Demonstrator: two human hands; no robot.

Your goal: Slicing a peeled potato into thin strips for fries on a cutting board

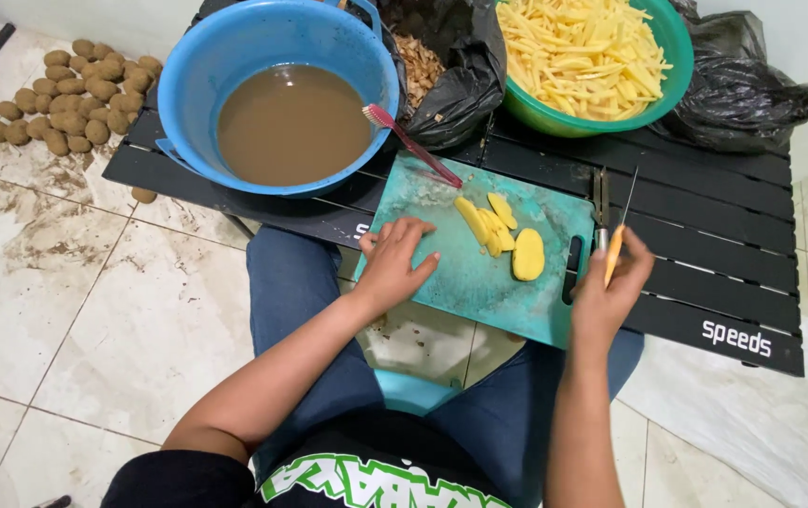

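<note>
Cutting board (465,273) at table's (705,273) near edge, over person's lap. On board: potato slices (490,226) center, potato half (528,254) just to their R. L hand (394,263) on board's L part; R hand (606,287) w/ knife (618,235) at R edge. Behind board, L to R: basin (187,66) w/ water & toothbrush (408,141) on rim, bag of peels (451,71), bowl of potato sticks (583,56). Whole potatoes (56,103) on floor, far L.

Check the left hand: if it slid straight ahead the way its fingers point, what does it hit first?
Probably the cut potato slices on the teal cutting board; the left hand lies flat, pointing up-right toward them. Bare board lies between.
</note>
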